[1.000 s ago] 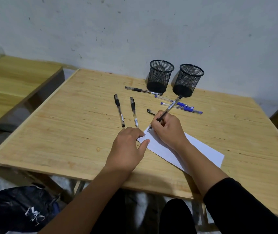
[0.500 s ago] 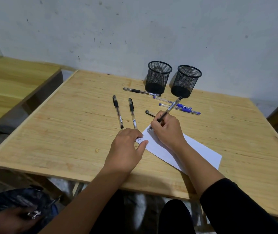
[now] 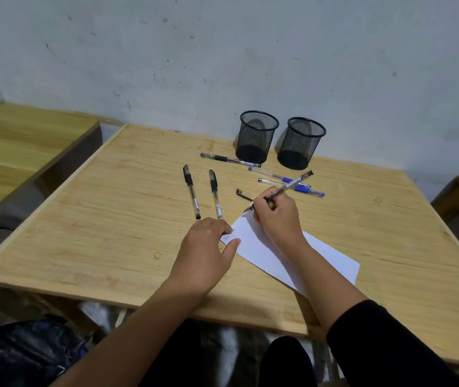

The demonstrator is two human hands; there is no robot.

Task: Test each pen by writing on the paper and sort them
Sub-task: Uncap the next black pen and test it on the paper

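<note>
- We took the sheet of white paper (image 3: 267,247) as our landmark; it lay at an angle on the wooden table (image 3: 111,219), its far corner pointing toward the wall.
- Our right hand (image 3: 277,216) rested on the far end of the paper, fingers curled and pinching a clear black-ink pen (image 3: 281,191) in a writing grip.
- That pen's tip sat at the far corner of the paper, right at its edge; we could not tell whether it touched the sheet or the wood. Its back end slanted up and away toward the cups.
- Our left hand (image 3: 208,247) lay palm down at the paper's left corner, fingers loosely together, thumb and fingertips pressing the sheet flat; it held nothing.
- Small faint marks showed on the paper between that thumb and fingers, too small to read.
- Beyond the paper's left corner lay two capped black pens (image 3: 192,191), side by side and near each other, their near ends just beyond our left hand.
- A black pen cap (image 3: 243,194) lay just beyond the paper, beside our right hand.
- Farther beyond the paper lay two blue pens (image 3: 286,180), partly crossed by the held pen, and one more black pen (image 3: 229,159) past them.
- Two black mesh cups (image 3: 257,136) stood upright farthest from the paper, near the wall, close together.
</note>
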